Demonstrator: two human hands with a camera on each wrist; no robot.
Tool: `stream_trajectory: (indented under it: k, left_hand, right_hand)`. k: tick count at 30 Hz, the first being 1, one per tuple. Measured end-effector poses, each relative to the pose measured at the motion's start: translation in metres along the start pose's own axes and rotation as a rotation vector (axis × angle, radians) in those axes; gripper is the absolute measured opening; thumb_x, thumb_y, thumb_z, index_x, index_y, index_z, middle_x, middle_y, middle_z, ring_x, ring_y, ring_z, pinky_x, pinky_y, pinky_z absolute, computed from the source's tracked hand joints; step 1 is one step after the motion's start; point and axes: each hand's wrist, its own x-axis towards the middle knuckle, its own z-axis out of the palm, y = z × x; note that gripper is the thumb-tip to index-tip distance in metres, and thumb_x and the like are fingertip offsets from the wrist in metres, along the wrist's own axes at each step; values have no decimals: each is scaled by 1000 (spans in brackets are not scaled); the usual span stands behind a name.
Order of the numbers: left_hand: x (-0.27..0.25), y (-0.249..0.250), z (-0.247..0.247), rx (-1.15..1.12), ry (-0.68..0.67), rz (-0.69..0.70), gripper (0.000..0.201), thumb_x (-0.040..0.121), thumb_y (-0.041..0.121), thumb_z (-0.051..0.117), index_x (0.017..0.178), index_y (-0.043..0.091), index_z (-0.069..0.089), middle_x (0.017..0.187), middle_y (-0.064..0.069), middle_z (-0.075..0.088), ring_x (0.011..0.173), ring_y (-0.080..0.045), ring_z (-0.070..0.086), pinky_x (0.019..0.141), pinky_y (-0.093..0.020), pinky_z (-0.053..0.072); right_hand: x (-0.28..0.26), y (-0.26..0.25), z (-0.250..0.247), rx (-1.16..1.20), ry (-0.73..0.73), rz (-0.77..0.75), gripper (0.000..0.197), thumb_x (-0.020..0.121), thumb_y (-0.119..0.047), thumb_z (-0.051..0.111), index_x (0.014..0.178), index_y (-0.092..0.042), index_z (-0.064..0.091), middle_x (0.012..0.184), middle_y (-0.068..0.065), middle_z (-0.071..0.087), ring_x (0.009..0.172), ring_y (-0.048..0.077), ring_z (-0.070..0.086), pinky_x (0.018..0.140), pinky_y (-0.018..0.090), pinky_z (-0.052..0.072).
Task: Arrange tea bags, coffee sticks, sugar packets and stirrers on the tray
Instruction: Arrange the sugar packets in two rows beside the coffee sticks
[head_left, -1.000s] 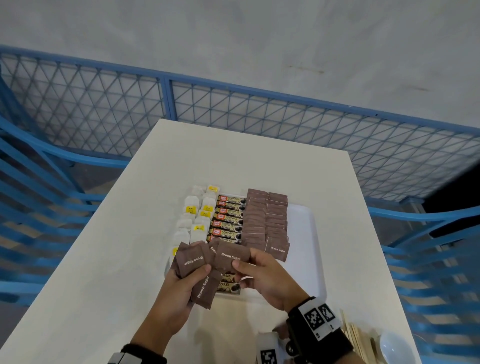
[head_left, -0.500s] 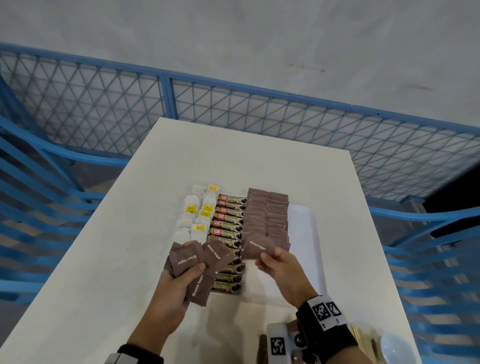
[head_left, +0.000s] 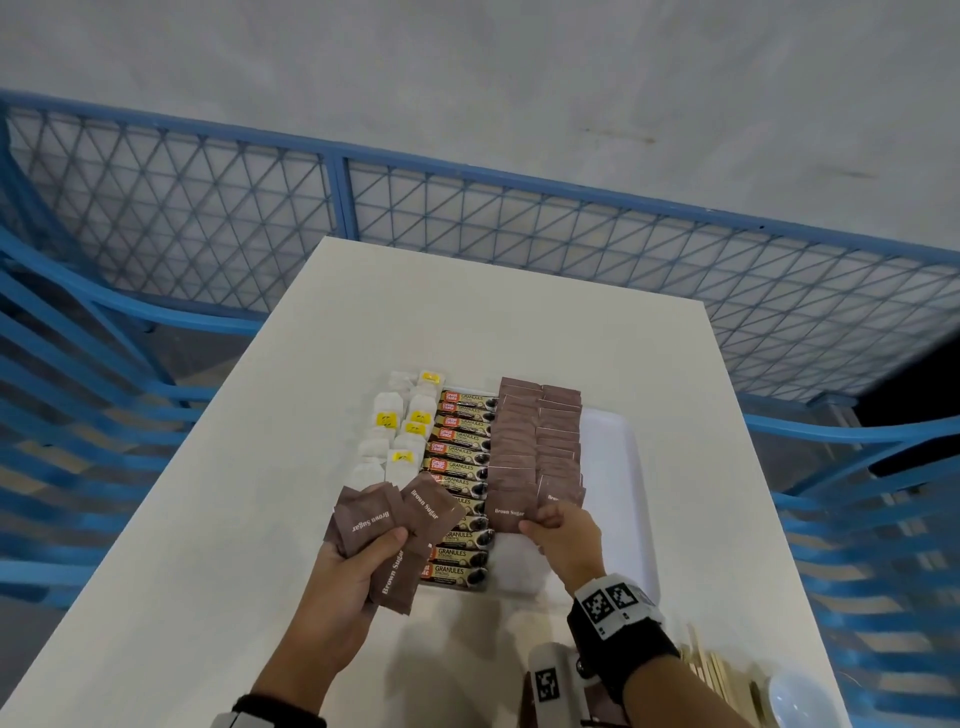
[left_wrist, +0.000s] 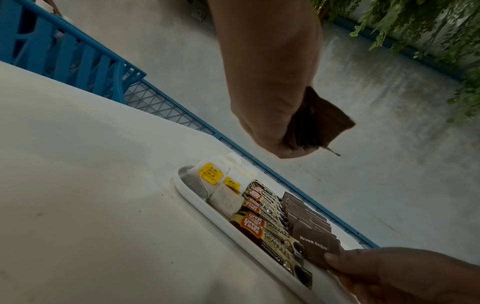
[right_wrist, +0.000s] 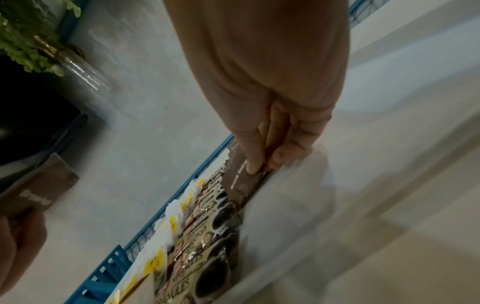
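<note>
Closest to the person, off by the right wrist, there's a bundle of wooden stirrers (head_left: 714, 675) lying on the table (head_left: 208, 519), not on the tray yet, so I'd guess those go last. The left hand (head_left: 358, 564) is basically the supply depot: fingers and thumb wrapped around a fanned bunch of brown sugar packets (head_left: 387, 519), held up off the table just left of the tray's near end, so the other hand only has a short reach to grab one. The right hand (head_left: 563, 535) is pinching a single Brown Sugar packet (head_left: 511, 512) between thumb and fingertips, setting it down at the near end of the sugar rows (head_left: 537, 441), overlapped like shingles, which is probably why each one goes in from the front. Immediately left of that hand are the coffee sticks (head_left: 462, 467) in a neat column, and beyond the left hand's packets sit the tea bags (head_left: 402, 426) at the tray's left edge. To the right of the right hand the white tray (head_left: 618, 467) is still bare, presumably where the stirrers end up. Past it all is a blue mesh fence (head_left: 519, 223).
</note>
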Motion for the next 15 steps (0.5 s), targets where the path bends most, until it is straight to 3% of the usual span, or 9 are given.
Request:
stream_trajectory:
  k: [6,10,15]
  left_hand:
    - [0,0,1,-17,-15,4,37,84,-12,52,100,20,58,73,2,73,59,-13,69,46,-26,54]
    - [0,-3,1,-26,-23,3,36,84,-13,52,99,20,58,73,1,73,60,-13,69,46,-26,53]
    - [1,-5,2,-25,-33,10,37,79,-10,57,100,21,59,76,2,73,64,-12,70,49,-25,54]
  right_hand:
    - [2,1,2,-102,39,-24,28,73,-16,77,65,-23,51,80,-4,58,80,14,54,65,18,38]
    - [1,5,2,-49,52,-25,27,74,-14,76,76,-17,49,78,-3,56,81,16,54,67,18,39]
    - [-14,-13,2,-54,93,-235,16,84,-18,67,85,-13,52,76,-5,54,73,12,51,58,8,39]
